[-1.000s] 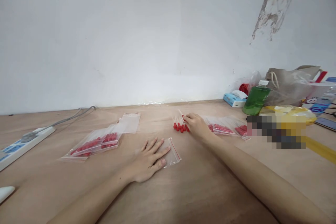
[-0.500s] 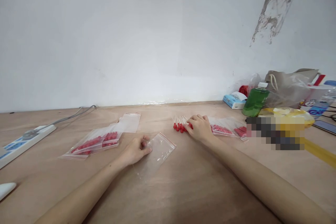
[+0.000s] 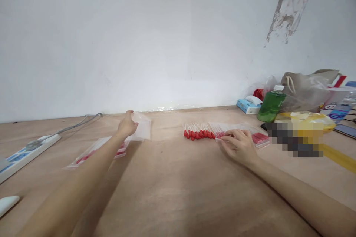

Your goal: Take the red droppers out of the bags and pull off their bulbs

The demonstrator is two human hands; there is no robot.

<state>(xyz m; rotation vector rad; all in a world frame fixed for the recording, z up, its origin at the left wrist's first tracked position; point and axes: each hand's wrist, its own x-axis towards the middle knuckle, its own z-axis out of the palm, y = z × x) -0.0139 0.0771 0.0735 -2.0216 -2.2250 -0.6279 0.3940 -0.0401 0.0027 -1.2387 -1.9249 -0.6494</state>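
The left hand [image 3: 127,125] has moved from mid-table to the pale plastic bag [image 3: 142,127] further back, and the clear bag no longer lies mid-table; its fingers bunch together, though whether they grip cannot be told. The row of red-tipped sticks [image 3: 198,134] now shows longer, seemingly left loose and accessible, as the right hand [image 3: 239,147] has shifted rightward to the right filled bags [image 3: 260,139], fingertips near a bag edge, grip unclear. Around: the power strip [image 3: 30,155], the left filled bags [image 3: 83,158] partly blocked by a forearm, a green bottle [image 3: 271,105].
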